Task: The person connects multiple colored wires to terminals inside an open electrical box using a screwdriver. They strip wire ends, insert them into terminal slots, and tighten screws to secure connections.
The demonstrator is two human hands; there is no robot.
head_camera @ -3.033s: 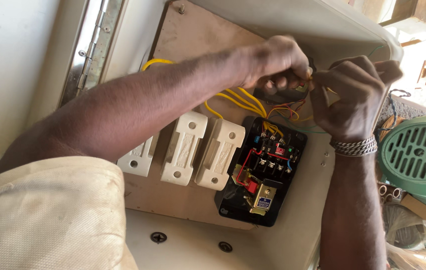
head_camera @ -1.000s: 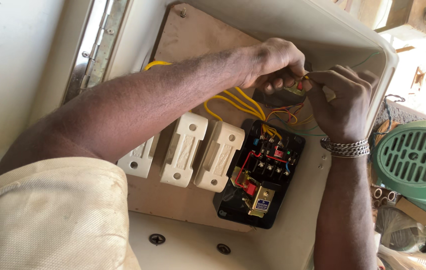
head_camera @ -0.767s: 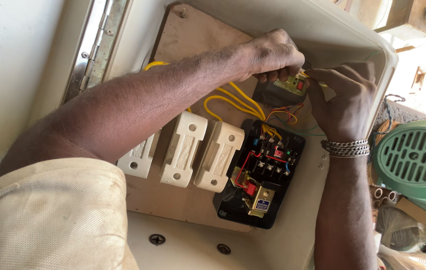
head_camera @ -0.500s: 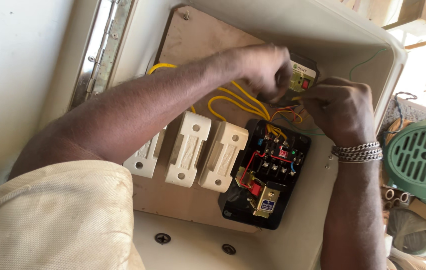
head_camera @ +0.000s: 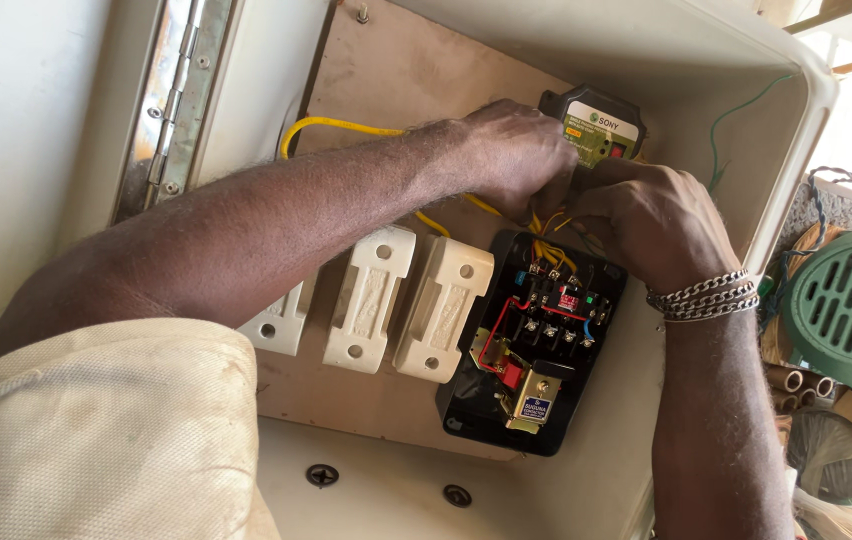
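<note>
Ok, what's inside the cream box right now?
Inside the cream box: a wooden backboard, three cream fuse holders, a black contactor and yellow wires. Both hands, left and right, cover the wire ends.

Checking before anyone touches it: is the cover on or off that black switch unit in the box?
Off. The black switch unit shows bare terminals, screws and red wiring, with nothing over them.

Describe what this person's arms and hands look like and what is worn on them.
Both forearms are bare and hairy. The left hand wears nothing that can be seen; that arm comes out of a short cream sleeve of coarse woven cloth, slightly soiled. The right hand has a silver chain bracelet of several strands around the wrist. No gloves or rings show.
</note>
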